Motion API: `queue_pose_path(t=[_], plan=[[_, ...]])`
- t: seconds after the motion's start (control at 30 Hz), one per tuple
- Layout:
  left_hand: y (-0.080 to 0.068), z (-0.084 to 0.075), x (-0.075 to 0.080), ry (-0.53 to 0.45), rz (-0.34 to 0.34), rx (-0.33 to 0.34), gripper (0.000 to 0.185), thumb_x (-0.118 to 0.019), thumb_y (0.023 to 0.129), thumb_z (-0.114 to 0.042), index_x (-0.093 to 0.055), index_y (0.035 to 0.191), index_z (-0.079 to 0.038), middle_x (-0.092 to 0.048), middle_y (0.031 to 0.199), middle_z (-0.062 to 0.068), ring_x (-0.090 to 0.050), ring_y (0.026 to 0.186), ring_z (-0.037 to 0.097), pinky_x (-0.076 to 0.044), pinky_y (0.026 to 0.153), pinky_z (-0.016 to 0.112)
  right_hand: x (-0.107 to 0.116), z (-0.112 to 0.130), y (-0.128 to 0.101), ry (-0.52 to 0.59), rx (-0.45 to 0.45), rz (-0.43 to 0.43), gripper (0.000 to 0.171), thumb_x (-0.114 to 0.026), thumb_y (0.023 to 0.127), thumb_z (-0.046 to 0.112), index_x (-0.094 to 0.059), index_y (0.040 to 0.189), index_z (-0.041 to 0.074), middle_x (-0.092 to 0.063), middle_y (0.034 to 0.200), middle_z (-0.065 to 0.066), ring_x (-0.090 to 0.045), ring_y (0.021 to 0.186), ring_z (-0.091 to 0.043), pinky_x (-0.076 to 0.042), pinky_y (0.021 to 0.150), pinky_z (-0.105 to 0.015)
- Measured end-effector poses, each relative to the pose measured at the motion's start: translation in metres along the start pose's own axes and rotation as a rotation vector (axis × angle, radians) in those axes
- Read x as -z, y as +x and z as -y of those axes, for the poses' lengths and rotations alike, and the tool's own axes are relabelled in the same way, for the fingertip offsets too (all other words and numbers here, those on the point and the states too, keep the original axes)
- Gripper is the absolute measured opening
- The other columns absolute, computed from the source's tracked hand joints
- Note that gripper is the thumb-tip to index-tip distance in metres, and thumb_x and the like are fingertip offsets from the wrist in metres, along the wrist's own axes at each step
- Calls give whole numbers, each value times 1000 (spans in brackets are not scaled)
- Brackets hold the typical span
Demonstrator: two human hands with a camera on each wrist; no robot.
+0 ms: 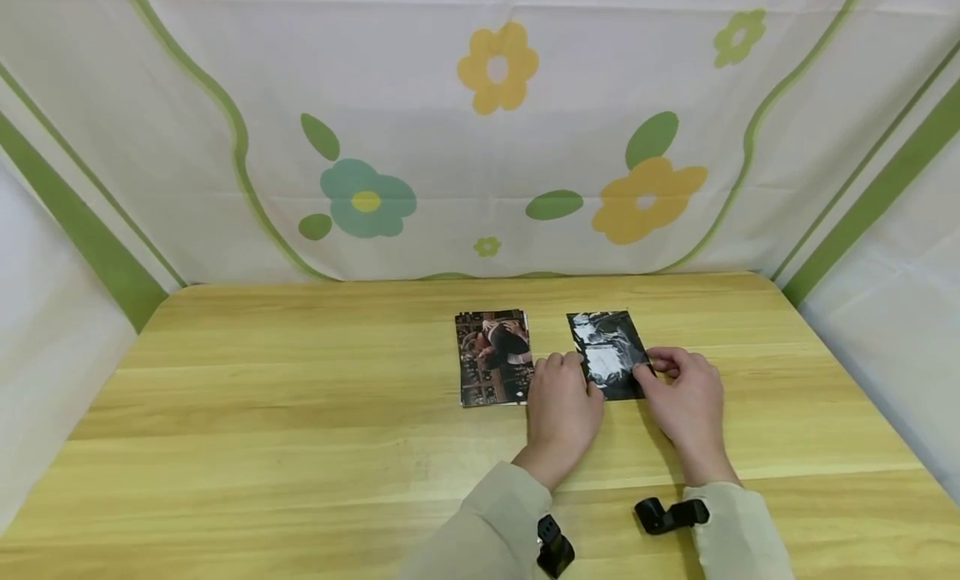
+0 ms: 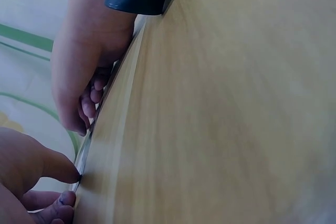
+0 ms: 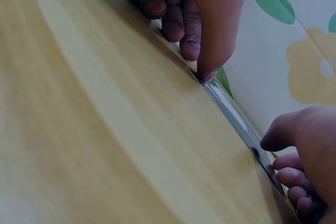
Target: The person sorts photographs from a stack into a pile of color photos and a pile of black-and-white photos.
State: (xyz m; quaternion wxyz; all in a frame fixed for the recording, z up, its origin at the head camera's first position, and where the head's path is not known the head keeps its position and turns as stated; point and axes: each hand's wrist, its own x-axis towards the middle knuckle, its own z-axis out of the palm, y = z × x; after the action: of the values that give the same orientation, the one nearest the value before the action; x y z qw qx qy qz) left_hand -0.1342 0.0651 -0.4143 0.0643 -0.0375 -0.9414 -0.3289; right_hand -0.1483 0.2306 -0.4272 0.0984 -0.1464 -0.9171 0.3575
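Note:
A black-and-white photo card lies on the table between my two hands. At its right edge my right hand pinches it, thumb on top and fingers beside the edge. My left hand is at the card's left side, its thumb touching the lower left corner. In the right wrist view, the left hand has bent fingers near the tabletop; whether they grip the card is unclear. Just left of that hand sits a stack of photo cards, the top one a color picture. From the left wrist, the right hand appears side-on.
The wooden table extends to the left, right and front of the hands. A white curtain printed with flowers hangs along its back edge, with white cloth at both sides. Black wrist cameras sit at the sleeves.

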Motion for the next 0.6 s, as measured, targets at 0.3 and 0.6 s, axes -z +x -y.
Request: queue_pose_path(t=[0.3, 0.6], plan=[[-3, -1, 4, 1, 26, -22, 31, -73, 100, -21, -75, 126, -4, -74, 112, 8, -65, 105, 22, -58, 91, 33, 0, -1, 0, -7, -16, 15, 37, -72, 99, 26, -73, 129, 4, -66, 120, -19, -54, 115, -36, -35, 94, -44], [-10, 19, 46, -128, 45, -39, 22, -72, 100, -17, -78, 116, -5, -73, 114, 9, -63, 112, 25, -59, 99, 39, 1, 1, -1, 4, -27, 23, 36, -72, 100, 25, -72, 129, 4, -66, 122, -18, -53, 114, -34, -35, 93, -42]])
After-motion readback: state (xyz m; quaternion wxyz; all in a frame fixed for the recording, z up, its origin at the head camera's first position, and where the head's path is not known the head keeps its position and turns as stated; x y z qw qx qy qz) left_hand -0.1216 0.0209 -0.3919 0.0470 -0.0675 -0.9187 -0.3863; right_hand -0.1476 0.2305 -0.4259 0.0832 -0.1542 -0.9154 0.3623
